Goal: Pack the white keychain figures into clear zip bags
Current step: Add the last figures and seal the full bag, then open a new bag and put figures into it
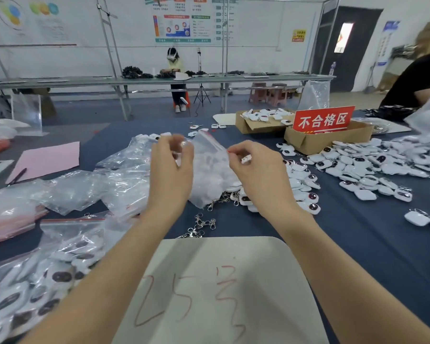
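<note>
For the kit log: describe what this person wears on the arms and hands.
Nothing worn shows. The left hand and right hand are ungloved, with no ring visible. The left forearm and right forearm are bare down to the picture's lower edge: no sleeve, watch, bracelet or marking in view.

Loose figures (pixel 372 165) right of bags (pixel 67 264)

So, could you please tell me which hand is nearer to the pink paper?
Left. The left hand is right of the pink paper; the right hand is farther right, beyond the zip bag.
</note>
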